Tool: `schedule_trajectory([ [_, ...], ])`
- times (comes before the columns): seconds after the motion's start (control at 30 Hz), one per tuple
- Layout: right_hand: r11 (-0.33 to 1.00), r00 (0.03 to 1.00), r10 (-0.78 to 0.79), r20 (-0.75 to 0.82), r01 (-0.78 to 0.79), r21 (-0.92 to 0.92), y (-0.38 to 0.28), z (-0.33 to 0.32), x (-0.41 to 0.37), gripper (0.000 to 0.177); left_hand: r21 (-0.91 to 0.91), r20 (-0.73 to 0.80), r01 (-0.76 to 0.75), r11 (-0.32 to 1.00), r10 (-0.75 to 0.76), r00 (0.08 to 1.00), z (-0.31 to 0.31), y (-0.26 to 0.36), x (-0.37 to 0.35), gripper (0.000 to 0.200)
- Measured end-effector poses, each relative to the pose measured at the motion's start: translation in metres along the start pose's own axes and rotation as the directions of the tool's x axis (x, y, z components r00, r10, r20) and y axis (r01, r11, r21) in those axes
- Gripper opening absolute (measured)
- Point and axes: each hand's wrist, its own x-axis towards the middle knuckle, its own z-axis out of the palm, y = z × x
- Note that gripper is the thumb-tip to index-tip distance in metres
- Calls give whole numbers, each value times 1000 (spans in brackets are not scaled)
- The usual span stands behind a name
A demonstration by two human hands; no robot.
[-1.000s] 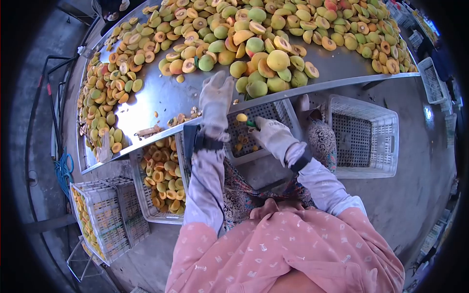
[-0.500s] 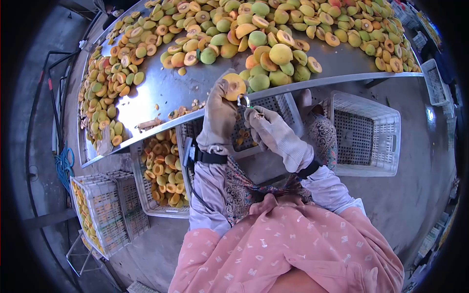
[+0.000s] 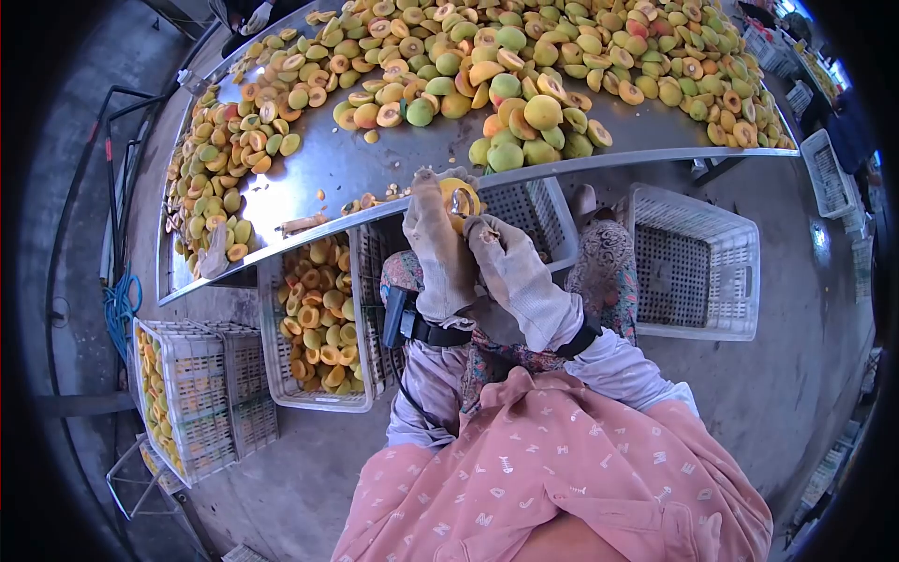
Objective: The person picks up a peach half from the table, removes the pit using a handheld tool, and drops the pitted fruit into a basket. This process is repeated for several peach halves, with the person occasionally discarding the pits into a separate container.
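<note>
In my gloved left hand (image 3: 436, 245) is a yellow peach half (image 3: 472, 193), gripped at the near edge of the metal table, with its cut face turned toward the right hand. My gloved right hand (image 3: 513, 272) is closed on a small pitting tool with a shiny metal loop (image 3: 460, 200). The loop lies over the cut face of the fruit, and the tool's handle is hidden in the glove. Both hands are close together in front of my lap.
Many peach halves (image 3: 552, 42) are heaped on the metal table (image 3: 346, 173). Below it stand a crate of pitted halves (image 3: 365, 384), another crate (image 3: 529, 201) behind my hands and a white crate (image 3: 693, 323) at right. Another person's gloved hand (image 3: 257, 18) shows at top left.
Both hands have come slightly closer to my body and to each other. The metal loop has moved from the fruit's edge onto its cut face. Another person's gloved hand has appeared at top left.
</note>
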Motion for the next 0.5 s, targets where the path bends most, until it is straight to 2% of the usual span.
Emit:
schedule_trajectory([
  [0.13, 997, 1000, 15, 23, -14, -82, 0, -4, -2, 25, 117, 94, -98, 988, 87, 992, -7, 4, 3, 43],
  [0.2, 995, 996, -86, 36, 88, -54, 15, -5, 5, 23, 63, 144, -13, 998, 4, 990, -3, 16, 4, 25],
  [0.23, 995, 996, -87, 35, 89, -52, 21, -10, 5, 23, 1, 100, 110, 994, -110, 989, 3, 22, 1, 21],
  [0.3, 980, 971, 197, 138, -199, 0, 1, -14, 0, 22, 24, 123, 86, 996, -88, 988, 2, 18, 3, 22],
  [0.33, 980, 971, 197, 136, -199, 3, 2, -13, 0, 22, 48, 145, 63, 997, -69, 987, 2, 16, 4, 24],
  [0.4, 998, 997, 35, 65, -38, 50, 6, -5, -1, 22, 10, 119, 77, 997, -77, 990, 4, 11, 0, 30],
  [0.43, 998, 998, 36, 59, -40, 54, 5, -5, -3, 22, -35, 90, 86, 996, -83, 992, 5, 9, -3, 36],
  [0.5, 997, 997, -72, 20, 72, 4, 3, -5, -5, 23, -86, 78, 60, 994, -53, 996, 13, 14, -9, 33],
])
